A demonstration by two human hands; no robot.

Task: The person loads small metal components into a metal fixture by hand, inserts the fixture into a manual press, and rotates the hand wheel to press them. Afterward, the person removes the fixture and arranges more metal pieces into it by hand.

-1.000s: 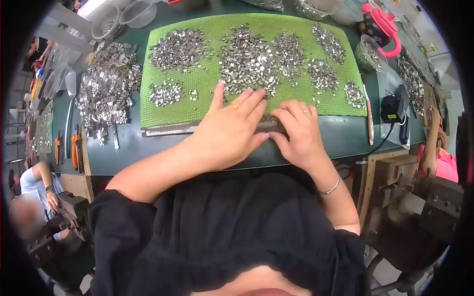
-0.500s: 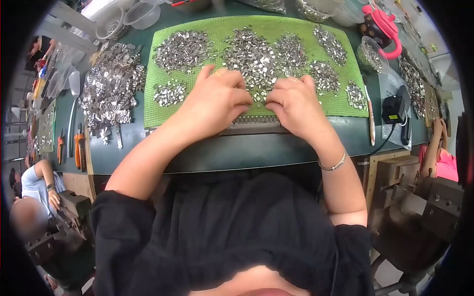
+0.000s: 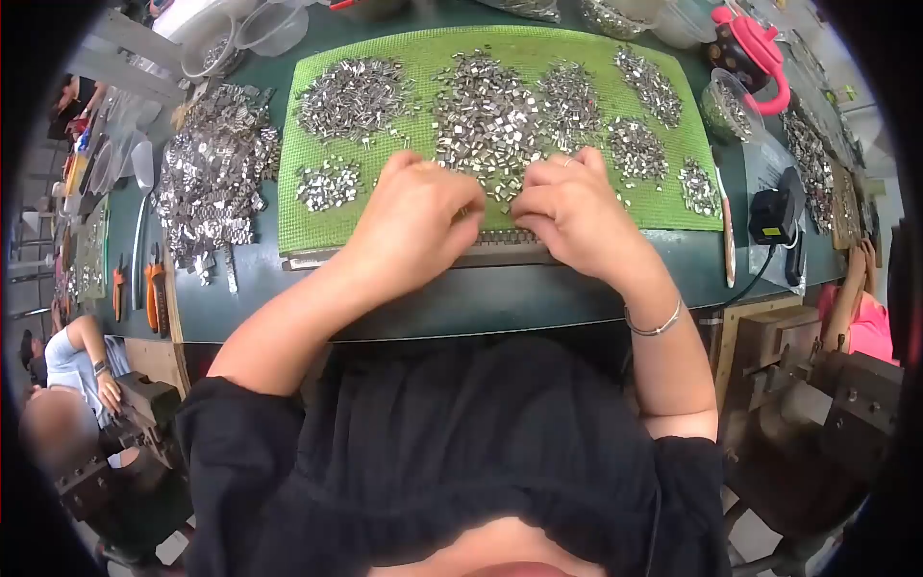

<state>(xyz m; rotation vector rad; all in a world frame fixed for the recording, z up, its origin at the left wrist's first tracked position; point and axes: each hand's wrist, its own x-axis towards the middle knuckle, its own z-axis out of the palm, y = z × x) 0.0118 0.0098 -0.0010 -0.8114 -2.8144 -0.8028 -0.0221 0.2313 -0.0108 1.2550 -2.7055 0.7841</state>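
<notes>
My left hand (image 3: pixel 420 219) hovers at the near edge of a green textured mat (image 3: pixel 404 159), fingers curled into a pinch. Whatever is between those fingertips is hidden. Opposite it, my right hand (image 3: pixel 574 206) is also pinched, its fingertips too small and covered to show what they hold. Beneath both hands runs a long metal bar with a row of small toothed slots (image 3: pixel 505 252), along the mat's front edge. Just beyond the fingers spreads a pile of small shiny metal pieces (image 3: pixel 486 115).
More metal pieces lie in heaps on the mat. Linked metal strips (image 3: pixel 212 173) are piled left, near orange-handled pliers (image 3: pixel 156 293). A black adapter (image 3: pixel 772 216), a clear tub (image 3: pixel 729 106) and a pink-handled teapot (image 3: pixel 745 53) stand right. Other people sit at both sides.
My left hand has dropped slightly toward the metal bar, its fingers more curled. My right hand has shifted only a little. The heaps look much the same.
</notes>
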